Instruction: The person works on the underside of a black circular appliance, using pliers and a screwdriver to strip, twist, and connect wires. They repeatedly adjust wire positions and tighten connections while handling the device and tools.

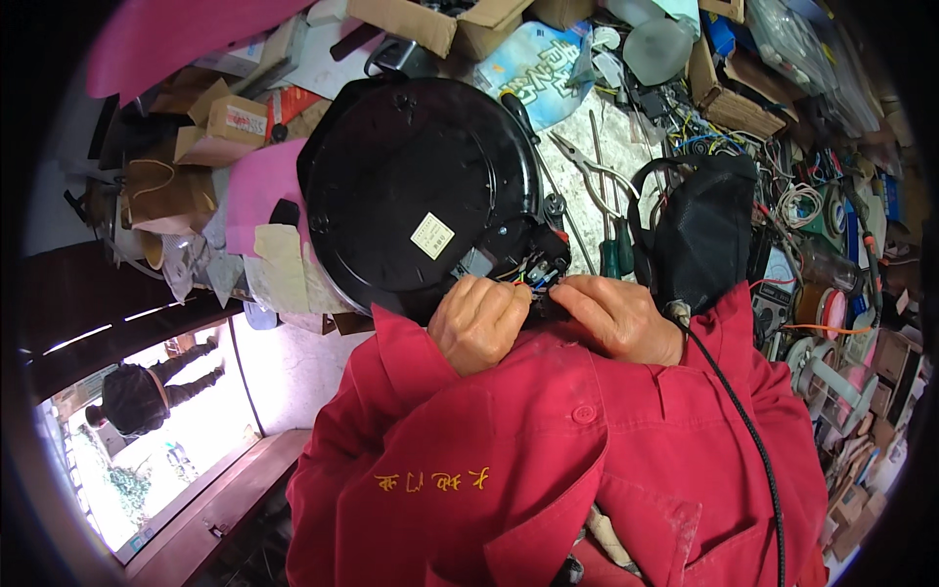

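Note:
A round black appliance [391, 186] lies on the bench with its flat underside up and a pale square label [431, 236] on it. At its near right edge a small housing is open, and coloured wires [536, 271] show inside. My left hand [479, 321] is closed at this opening, its fingertips pinching a wire. Close beside it, my right hand [618, 318] is closed too, thumb and forefinger pressed together by the wires. What the right fingertips hold is hidden.
Right of the appliance lie pliers [594, 174], screwdrivers [611, 249] and a black mesh bag [706, 230]. Tangled cables [797, 203] and a multimeter [770, 313] crowd the right side. Cardboard boxes [223, 127] stand at the left. Another person [135, 399] is outside the doorway.

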`<action>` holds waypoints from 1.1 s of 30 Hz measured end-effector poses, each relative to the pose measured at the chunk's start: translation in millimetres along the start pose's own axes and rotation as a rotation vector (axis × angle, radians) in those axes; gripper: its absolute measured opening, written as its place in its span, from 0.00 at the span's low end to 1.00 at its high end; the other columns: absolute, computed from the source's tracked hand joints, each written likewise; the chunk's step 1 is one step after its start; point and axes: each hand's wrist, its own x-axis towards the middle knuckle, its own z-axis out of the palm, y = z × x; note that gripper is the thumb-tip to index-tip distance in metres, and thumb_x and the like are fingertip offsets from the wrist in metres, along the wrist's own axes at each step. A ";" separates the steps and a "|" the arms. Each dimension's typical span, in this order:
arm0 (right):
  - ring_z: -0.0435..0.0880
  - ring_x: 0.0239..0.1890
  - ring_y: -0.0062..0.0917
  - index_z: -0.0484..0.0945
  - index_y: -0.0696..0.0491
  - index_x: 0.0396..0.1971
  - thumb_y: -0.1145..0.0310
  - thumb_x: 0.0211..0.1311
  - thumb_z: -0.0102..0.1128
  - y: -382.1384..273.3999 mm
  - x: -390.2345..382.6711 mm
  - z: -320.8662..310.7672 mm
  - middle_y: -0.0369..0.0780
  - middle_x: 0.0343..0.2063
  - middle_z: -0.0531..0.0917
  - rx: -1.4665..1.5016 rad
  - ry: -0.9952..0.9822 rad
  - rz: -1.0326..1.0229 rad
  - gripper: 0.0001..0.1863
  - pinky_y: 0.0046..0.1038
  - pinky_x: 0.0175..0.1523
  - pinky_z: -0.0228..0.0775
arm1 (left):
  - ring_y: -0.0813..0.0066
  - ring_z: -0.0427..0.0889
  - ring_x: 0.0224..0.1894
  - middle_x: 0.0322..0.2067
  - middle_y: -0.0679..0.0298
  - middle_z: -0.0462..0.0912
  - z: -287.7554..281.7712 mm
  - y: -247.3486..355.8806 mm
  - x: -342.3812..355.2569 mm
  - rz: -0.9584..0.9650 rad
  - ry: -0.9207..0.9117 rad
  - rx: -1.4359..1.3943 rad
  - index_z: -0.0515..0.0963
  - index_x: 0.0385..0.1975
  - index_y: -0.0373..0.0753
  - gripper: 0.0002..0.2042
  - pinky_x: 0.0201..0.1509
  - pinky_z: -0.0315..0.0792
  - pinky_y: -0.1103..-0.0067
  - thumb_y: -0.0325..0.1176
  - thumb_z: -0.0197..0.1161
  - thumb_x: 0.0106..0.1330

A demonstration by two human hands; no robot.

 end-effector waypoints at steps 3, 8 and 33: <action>0.87 0.33 0.28 0.82 0.61 0.50 0.77 0.55 0.68 -0.5 -2.4 -0.1 0.43 0.43 0.83 -0.017 -0.015 -0.017 0.20 0.26 0.35 0.80 | 0.70 0.77 0.29 0.28 0.62 0.76 -1.3 0.6 0.1 0.066 0.010 0.017 0.82 0.38 0.29 0.08 0.34 0.72 0.76 0.21 0.66 0.58; 0.86 0.32 0.28 0.82 0.61 0.50 0.76 0.54 0.68 -2.5 -1.1 -3.5 0.43 0.42 0.83 -0.053 -0.040 -0.035 0.20 0.25 0.33 0.80 | 0.70 0.77 0.25 0.27 0.61 0.78 2.3 2.6 1.3 0.055 0.046 -0.026 0.83 0.35 0.30 0.09 0.28 0.70 0.75 0.20 0.67 0.53; 0.85 0.30 0.26 0.81 0.62 0.50 0.75 0.56 0.66 -1.2 4.7 3.0 0.41 0.39 0.81 -0.082 0.018 -0.043 0.20 0.24 0.31 0.78 | 0.74 0.74 0.23 0.27 0.62 0.77 9.9 -10.7 -0.9 0.131 0.118 0.062 0.84 0.34 0.30 0.07 0.26 0.68 0.78 0.24 0.65 0.58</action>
